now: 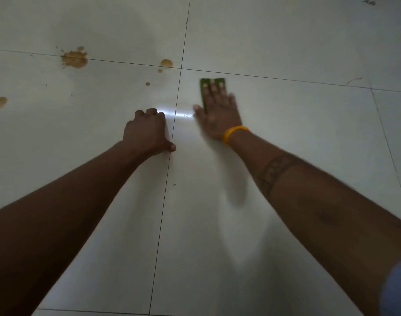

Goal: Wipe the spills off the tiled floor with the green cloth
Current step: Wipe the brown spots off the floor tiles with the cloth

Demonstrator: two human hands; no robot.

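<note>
On tiled floor (286,179), right hand (220,115) flat on green cloth (204,84), spills (75,59) apart

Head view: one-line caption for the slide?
Right hand presses green cloth flat on tiled floor; left hand braces in a fist; brown spills lie unwiped to the left.

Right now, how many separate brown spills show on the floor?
5 clear ones, all left of the green cloth: a big splash on the grout line, a round drop near the tile corner, a dot below it, another, one far left. Tiny specks may add more.
</note>
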